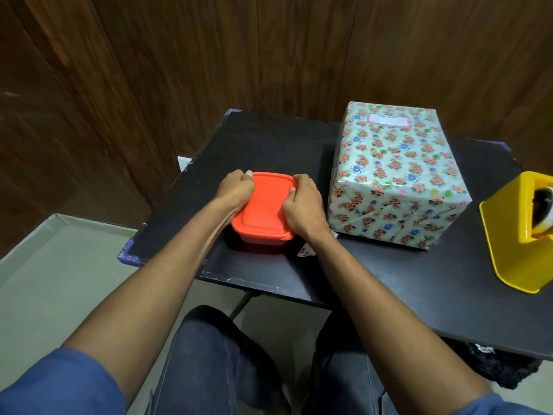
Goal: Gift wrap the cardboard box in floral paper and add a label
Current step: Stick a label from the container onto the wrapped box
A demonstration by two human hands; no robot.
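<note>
Both hands on the orange lidded container (263, 212), near the front-left of the black tabletop (263, 145). Left hand (236, 187) curled over the lid's far-left corner, fingers gripping the rim. Right hand (303, 205) clamped on the right edge, thumb on top of the lid. The cardboard box (395, 178) sits to the right of the container, apart from it, fully covered in floral paper, with the label (389, 119) stuck on its top face near the far edge (text too small to read). Yellow tape dispenser (522, 232) at the right edge. A small paper tag (305, 252) peeks out by the right wrist.
</note>
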